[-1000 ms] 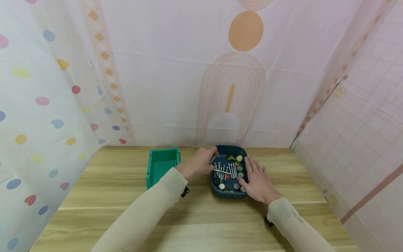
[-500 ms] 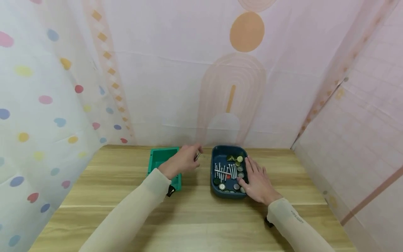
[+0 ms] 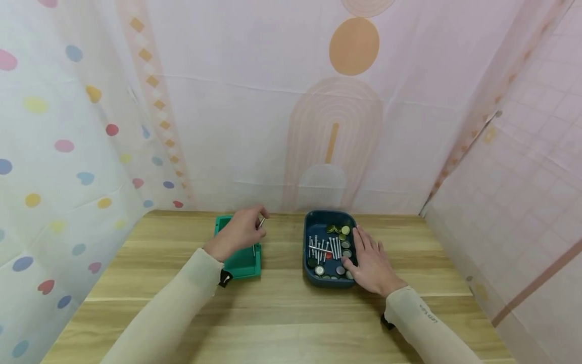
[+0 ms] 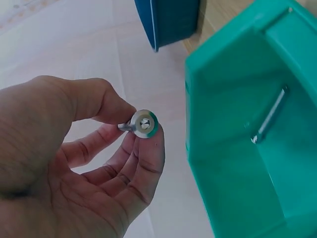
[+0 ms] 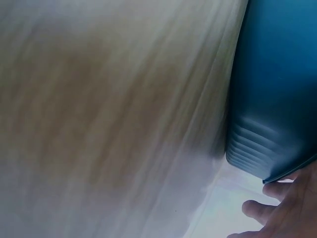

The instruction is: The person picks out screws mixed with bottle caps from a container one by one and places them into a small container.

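Observation:
My left hand (image 3: pixel 238 230) pinches a silver screw (image 4: pixel 144 124) between thumb and fingers, its cross-slotted round head facing the left wrist camera. That hand is above the green bin (image 4: pixel 223 104) and hides part of it in the head view. A single silver screw (image 4: pixel 270 115) lies inside this bin. On the right, my right hand (image 3: pixel 373 265) rests along the right rim of the dark blue tray (image 3: pixel 329 284), fingers stretched out and thumb over the edge. Inside the tray lie several silver screws (image 3: pixel 335 247) and several round caps, among them a gold cap (image 3: pixel 345 230).
Both containers stand on a wooden table (image 3: pixel 291 318), apart from each other, near its back edge. A patterned cloth (image 3: pixel 236 126) hangs behind the table and along both sides. A red disc (image 3: pixel 328 256) shows among the screws in the tray.
My left hand has moved left from the blue tray to the green bin, with the screw in its fingers. The right hand has stayed at the tray's rim.

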The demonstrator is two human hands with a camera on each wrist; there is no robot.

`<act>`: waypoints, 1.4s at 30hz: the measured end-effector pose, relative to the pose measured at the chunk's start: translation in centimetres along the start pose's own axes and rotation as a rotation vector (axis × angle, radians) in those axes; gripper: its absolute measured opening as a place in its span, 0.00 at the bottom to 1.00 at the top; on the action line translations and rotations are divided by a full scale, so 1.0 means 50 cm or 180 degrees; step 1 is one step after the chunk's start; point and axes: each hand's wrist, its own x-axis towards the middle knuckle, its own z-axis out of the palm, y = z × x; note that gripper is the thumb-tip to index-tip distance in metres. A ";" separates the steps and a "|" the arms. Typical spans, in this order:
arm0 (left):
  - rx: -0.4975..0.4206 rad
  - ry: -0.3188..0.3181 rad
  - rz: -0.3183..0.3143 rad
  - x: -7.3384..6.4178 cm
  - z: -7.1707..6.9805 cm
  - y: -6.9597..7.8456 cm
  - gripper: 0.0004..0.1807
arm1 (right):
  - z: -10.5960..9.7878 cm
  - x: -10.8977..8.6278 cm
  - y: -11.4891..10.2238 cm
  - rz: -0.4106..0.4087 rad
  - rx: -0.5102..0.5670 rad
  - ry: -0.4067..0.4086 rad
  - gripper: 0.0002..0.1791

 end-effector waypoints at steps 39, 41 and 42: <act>0.0160 -0.0339 -0.1018 -0.026 0.054 -0.069 0.24 | -0.003 -0.020 0.015 0.0005 0.0092 0.0041 0.52; 0.0225 -0.0328 -0.1040 -0.022 0.060 -0.071 0.23 | -0.005 -0.020 0.014 0.0002 0.0094 0.0042 0.52; 0.0258 -0.0338 -0.1048 -0.021 0.061 -0.070 0.23 | -0.006 -0.021 0.013 -0.0002 0.0091 0.0036 0.52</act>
